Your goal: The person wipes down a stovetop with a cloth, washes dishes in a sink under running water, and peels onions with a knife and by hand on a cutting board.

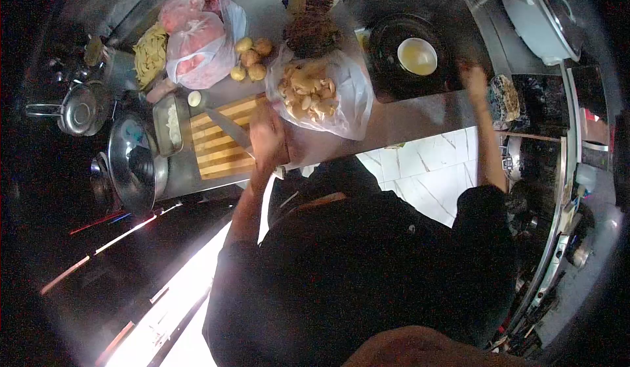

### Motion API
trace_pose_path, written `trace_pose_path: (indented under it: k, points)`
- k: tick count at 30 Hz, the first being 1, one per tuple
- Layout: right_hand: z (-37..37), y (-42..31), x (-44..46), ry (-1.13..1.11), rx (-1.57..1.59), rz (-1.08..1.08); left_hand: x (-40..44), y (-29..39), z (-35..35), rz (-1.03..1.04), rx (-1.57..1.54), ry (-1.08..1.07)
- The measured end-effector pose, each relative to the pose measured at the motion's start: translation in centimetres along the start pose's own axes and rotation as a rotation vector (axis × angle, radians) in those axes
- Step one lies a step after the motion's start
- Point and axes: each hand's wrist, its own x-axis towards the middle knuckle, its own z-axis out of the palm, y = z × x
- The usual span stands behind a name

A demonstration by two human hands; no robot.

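My left hand (267, 136) is over the right part of a striped wooden cutting board (220, 149), its fingers curled. A knife (228, 128) lies slantwise across the board, its lower end passing under my left wrist; whether the hand grips anything is hidden. A plastic bag (351, 98) of cut, light-brown pieces (307, 91) sits just right of this hand. My right hand (472, 77) is at the right edge of the dark sink (387, 90), dim and smeared, its fingers unclear. Within the sink, a white bowl (417, 56) with yellowish liquid rests in a dark round pan (380, 52).
Behind the board are small potatoes (250, 57), bags of pinkish contents (197, 45) and yellow strips (150, 56). A metal tray (168, 125) and a peeled egg-like item (194, 98) stand left. A scrubbing sponge (505, 98) lies right of the sink.
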Motion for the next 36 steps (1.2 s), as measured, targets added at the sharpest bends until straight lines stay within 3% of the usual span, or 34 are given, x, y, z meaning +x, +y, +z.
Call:
trace_pose_path:
  k: [2, 3, 4, 5, 7, 8, 10, 13, 15, 18, 21, 22, 25, 28, 31, 32, 35, 36]
  points:
    - [2.8, -10.6, -1.5, -0.134, 0.362, 0.043, 3.8, -1.7, 1.7, -0.034, -0.095, 0.056]
    - [2.8, -16.9, -3.0, -0.227, 0.72, -0.009, 5.5, -3.2, 3.3, 0.012, -0.031, 0.044]
    - [3.7, -20.2, -3.6, -0.384, 0.535, 0.054, 6.7, -5.2, 5.2, 0.059, 0.033, 0.03]
    - [3.3, -23.5, -4.4, -0.415, 0.593, 0.048, 7.2, -6.8, 6.4, 0.112, 0.097, 0.018]
    - [6.9, -24.4, -4.1, -0.198, 0.433, -0.183, 8.0, -8.2, 8.0, 0.067, 0.291, -0.089]
    - [8.1, -24.6, -3.6, -0.223, 0.357, -0.203, 8.6, -8.0, 8.5, 0.044, 0.386, -0.141]
    - [8.7, -25.2, -2.5, -0.304, 0.3, -0.213, 9.3, -7.3, 8.6, 0.129, 0.252, 0.1]
    - [8.7, -25.8, -2.0, -0.477, 0.295, -0.207, 9.0, -7.8, 7.4, 0.081, 0.229, -0.009]
    - [10.1, -25.7, -1.8, -0.578, 0.219, -0.209, 9.5, -8.7, 7.0, -0.041, 0.056, -0.063]
    - [10.3, -25.6, -3.2, -0.445, 0.062, -0.3, 8.2, -5.9, 4.5, -0.098, -0.029, 0.236]
    - [11.9, -25.3, -3.5, -0.449, 0.052, -0.179, 7.7, -5.5, 2.2, -0.185, -0.281, 0.13]
    - [10.5, -26.2, -3.8, -0.388, 0.064, -0.166, 7.5, -8.8, 3.9, -0.271, -0.702, 0.103]
    - [6.4, -28.4, -5.0, -0.266, 0.064, -0.168, 7.8, -7.0, 0.5, -0.4, -0.813, -0.166]
    - [8.3, -26.4, -5.5, -0.202, -0.082, -0.262, 7.8, -7.7, 1.1, 0.096, -0.038, -0.175]
    - [6.0, -27.2, -5.9, -0.087, 0.004, -0.204, 8.0, -6.0, 0.5, -0.129, 0.156, -0.087]
    - [5.3, -27.7, -6.1, -0.067, 0.025, -0.181, 7.9, -5.0, -0.2, -0.118, 0.034, 0.002]
    - [4.9, -28.1, -6.8, -0.22, -0.029, -0.246, 7.8, -4.3, 0.4, -0.146, 0.122, -0.181]
    - [4.5, -28.6, -6.7, -0.353, -0.093, -0.219, 7.2, -5.0, 1.1, 0.007, 0.134, -0.152]
